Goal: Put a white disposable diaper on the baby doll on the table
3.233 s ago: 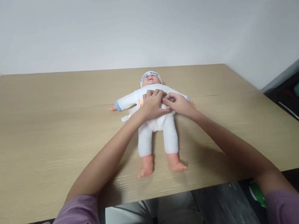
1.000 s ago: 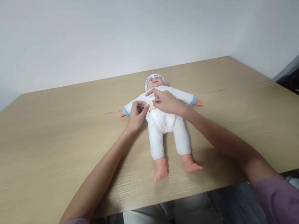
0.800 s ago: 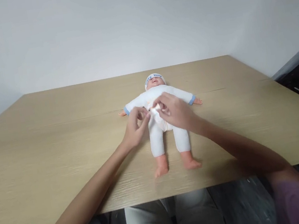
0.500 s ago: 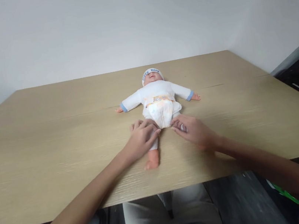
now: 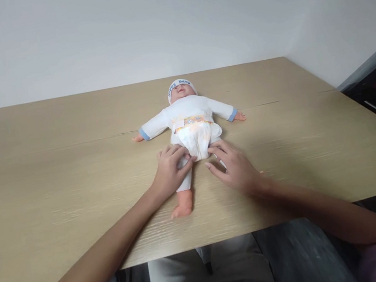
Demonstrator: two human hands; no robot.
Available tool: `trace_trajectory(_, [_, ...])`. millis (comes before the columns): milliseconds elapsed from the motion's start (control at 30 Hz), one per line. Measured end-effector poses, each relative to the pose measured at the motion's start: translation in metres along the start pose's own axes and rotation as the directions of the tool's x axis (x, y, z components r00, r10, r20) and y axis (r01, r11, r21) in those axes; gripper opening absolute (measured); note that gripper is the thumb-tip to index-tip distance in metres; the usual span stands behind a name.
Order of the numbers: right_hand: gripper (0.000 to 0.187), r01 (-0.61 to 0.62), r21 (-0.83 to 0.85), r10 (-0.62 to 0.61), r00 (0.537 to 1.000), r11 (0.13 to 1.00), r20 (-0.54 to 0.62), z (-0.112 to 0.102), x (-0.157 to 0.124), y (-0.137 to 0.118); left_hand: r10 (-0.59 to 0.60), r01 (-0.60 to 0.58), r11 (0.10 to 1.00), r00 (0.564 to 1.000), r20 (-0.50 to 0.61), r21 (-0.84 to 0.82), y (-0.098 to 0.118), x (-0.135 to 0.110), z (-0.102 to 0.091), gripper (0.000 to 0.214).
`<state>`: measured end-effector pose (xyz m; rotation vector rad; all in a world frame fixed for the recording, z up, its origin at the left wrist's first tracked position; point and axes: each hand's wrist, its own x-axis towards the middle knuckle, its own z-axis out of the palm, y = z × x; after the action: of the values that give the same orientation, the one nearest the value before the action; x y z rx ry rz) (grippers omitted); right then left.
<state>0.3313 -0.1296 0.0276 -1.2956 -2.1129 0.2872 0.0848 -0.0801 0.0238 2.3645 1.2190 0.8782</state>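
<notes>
Diaper (image 5: 195, 139) lay on the doll (image 5: 186, 106), frame centre; judged light, soft, tearable, best held by its edges; left hand (image 5: 169, 166) curled beside it, grip undeterminable; right hand (image 5: 234, 166) half-open, no pinch visible

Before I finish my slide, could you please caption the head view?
Supine doll, left hand and right hand flanking the bottom of its diaper.

One head-worn camera, as I see it: above and behind left hand (image 5: 173, 169) and right hand (image 5: 236, 167), facing forward, down. Fairly near; wall (image 5: 136, 31) beyond them, lap (image 5: 176, 279) below.
</notes>
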Motion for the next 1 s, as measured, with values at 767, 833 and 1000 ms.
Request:
trace_trajectory(767, [0.025,-0.314,0.212,0.305,0.950,0.925,0.073,-0.010,0.020,0.001,-0.061,0.058,0.986,0.998,-0.012,-0.157,-0.005,0.005,-0.004,0.019])
trace_trajectory(833, [0.026,-0.320,0.266,0.314,0.947,0.909,0.067,-0.012,0.021,0.003,-0.102,0.091,0.964,0.994,-0.032,-0.249,-0.004,0.005,-0.002,0.023])
trace_trajectory(1000, [0.034,-0.296,0.312,0.305,0.952,0.903,0.020,-0.017,0.022,0.012,-0.259,0.206,0.824,0.966,-0.027,-0.528,-0.005,0.005,0.008,0.044])
